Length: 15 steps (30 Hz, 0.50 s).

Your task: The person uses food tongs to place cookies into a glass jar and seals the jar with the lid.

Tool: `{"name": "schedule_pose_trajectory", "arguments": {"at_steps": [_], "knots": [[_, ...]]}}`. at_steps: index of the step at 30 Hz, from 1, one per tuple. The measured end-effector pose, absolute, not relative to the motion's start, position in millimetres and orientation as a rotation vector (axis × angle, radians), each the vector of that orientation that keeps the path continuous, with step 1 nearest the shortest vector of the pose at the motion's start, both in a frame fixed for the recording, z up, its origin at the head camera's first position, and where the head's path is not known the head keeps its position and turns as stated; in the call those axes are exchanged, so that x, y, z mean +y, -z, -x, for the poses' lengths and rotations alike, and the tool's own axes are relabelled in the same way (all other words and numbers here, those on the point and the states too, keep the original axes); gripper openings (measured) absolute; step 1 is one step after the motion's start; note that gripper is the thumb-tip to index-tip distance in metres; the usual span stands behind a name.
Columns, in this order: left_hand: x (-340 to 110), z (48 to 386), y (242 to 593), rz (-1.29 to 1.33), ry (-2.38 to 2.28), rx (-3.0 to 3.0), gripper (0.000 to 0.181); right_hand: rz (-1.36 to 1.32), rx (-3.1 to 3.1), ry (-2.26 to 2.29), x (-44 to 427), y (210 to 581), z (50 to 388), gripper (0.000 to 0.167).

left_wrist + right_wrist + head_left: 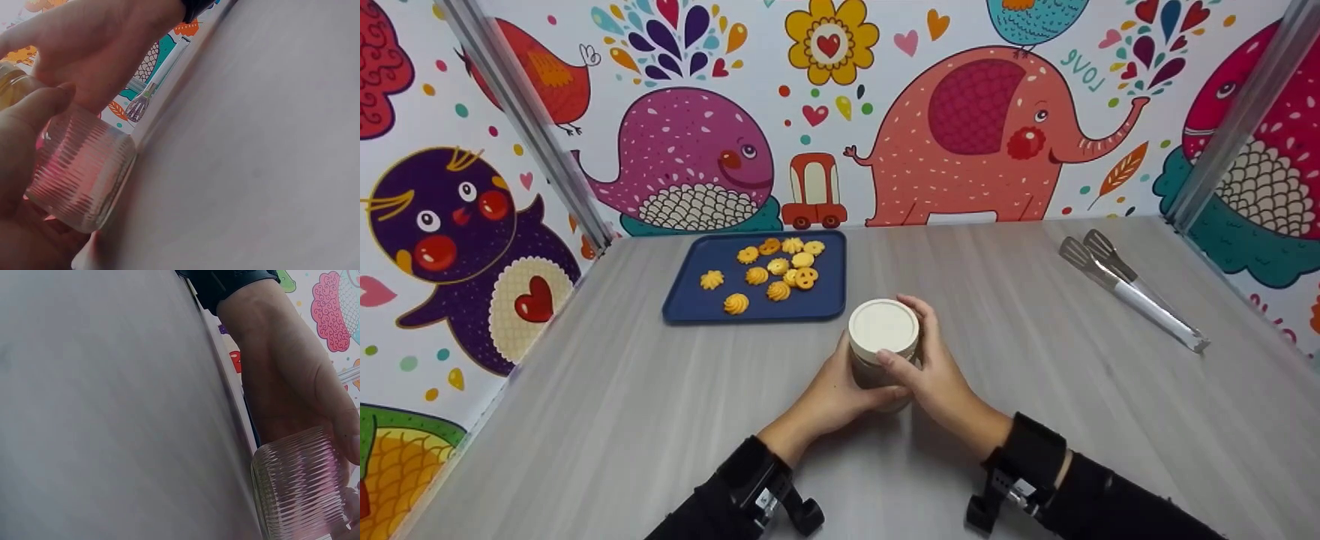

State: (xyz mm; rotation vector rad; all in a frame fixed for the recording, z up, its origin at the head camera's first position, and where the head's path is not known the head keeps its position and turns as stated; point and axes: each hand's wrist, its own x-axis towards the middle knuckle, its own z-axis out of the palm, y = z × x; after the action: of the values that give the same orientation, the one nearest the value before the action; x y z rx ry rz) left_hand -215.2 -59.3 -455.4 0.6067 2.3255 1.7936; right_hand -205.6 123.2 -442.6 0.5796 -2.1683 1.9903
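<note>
A clear ribbed glass jar [84,174] with a cream lid [883,326] stands upright at the middle of the table. My left hand [834,394] grips the jar's body from the left, its thumb across the near side. From the right, my right hand [943,375] holds the jar's top around the lid, thumb at the near rim and fingers at the far side. In the right wrist view the ribbed glass jar [298,486] shows no contents in its lower part. The fingers behind the jar are partly hidden.
Behind the jar to the left, a blue tray [690,304] bears several cookies [778,291] of different shapes. Metal tongs [1140,296] lie on the grey table [607,420] at the right. Printed cartoon panels [840,112] wall in the back and sides.
</note>
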Motion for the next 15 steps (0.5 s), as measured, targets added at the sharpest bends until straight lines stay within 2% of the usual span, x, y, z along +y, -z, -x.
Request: {"name": "schedule_pose_trajectory", "arguments": {"at_steps": [6, 15], "knots": [[-59.5, 214.7, 455.6, -0.599, -1.792, 2.324, 0.113, -0.548, -2.156, -2.006, 121.9, 441.1, 205.5, 0.070], [-60.0, 214.7, 456.4, -0.595, -1.798, 2.323, 0.111, -0.575, -2.180, -2.053, 124.1, 440.4, 205.3, 0.068]]}}
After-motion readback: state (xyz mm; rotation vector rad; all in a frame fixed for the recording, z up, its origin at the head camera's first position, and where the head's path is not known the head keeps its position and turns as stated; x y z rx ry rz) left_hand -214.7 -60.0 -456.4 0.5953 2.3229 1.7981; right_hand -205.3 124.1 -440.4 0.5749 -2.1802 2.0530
